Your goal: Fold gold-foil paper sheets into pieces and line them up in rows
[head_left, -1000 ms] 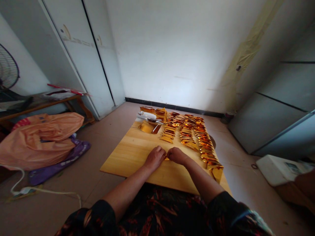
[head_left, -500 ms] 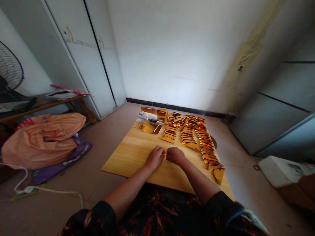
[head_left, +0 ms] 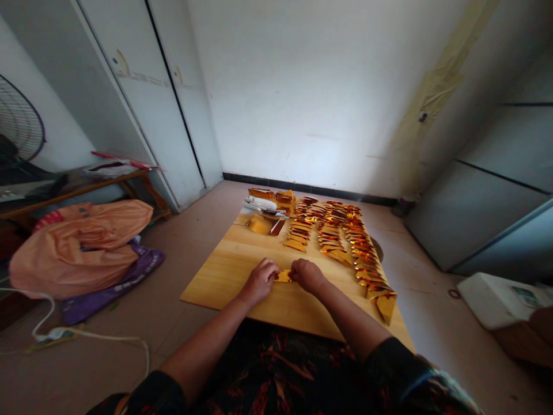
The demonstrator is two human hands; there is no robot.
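Note:
Between my two hands is a small strip of gold foil paper (head_left: 283, 276), low over the wooden board (head_left: 228, 253). My left hand (head_left: 260, 280) pinches its left end, fingers closed. At the other end, the curled fingers of my right hand (head_left: 307, 275) grip the strip. Beyond them, folded gold foil pieces (head_left: 296, 236) lie overlapped in several rows, one long row (head_left: 363, 262) running down the board's right side. Flat gold foil sheets (head_left: 259, 223) rest at the back left, beside a white roll-like bundle (head_left: 260, 203).
To the left, an orange plastic bag (head_left: 78, 248) and a purple bag (head_left: 116, 282) lie on the floor near a white cable (head_left: 103, 336). A fan (head_left: 19, 121) stands by a low wooden table (head_left: 142, 178). A white box (head_left: 496, 300) sits at right.
My left hand has shifted left, away from my right hand, and more of the gold foil strip shows between them. The camera view has moved slightly.

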